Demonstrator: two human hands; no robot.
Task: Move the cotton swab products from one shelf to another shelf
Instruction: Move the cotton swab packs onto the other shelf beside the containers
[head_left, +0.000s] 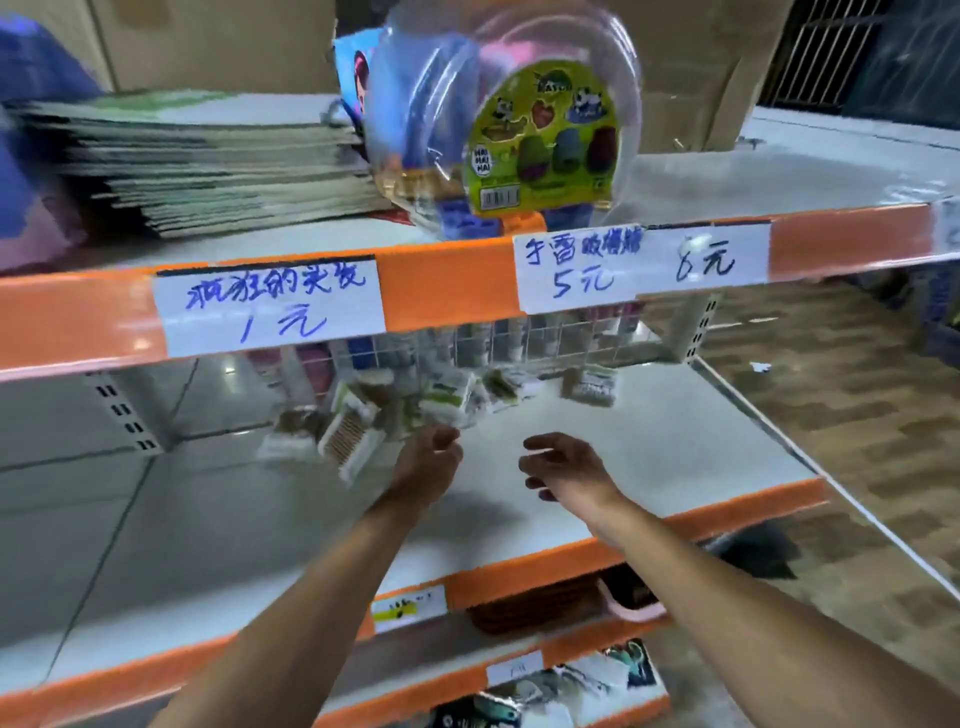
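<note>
Head view. Both bare forearms reach into the middle white shelf board with the orange front edge (675, 457); the step in hand appears to be the pick-up, with no product yet lifted. The left hand (428, 460), fingers loosely curled, lies just beside or touching the near edge of the heap of small clear-plastic cotton swab packs with green-and-white labels (415, 410), which sits toward the back left of this shelf, against the white wire grid panel (519, 343); whether it already pinches a pack cannot be told through the blur. The right hand (563, 467) hovers spread and empty over bare board, well apart from a lone swab pack (592, 384) nearer the back edge. The next move probably calls for closing the fingers round several slippery, crinkly, flat rectangular packs. One pack (350, 439) shows rows of tan sticks. Above, the orange-fronted upper shelf (441, 280) carries handwritten white paper price labels (270, 306), a stack of thin booklets (208, 166) and a glossy round clear toy blister pack (519, 130).
</note>
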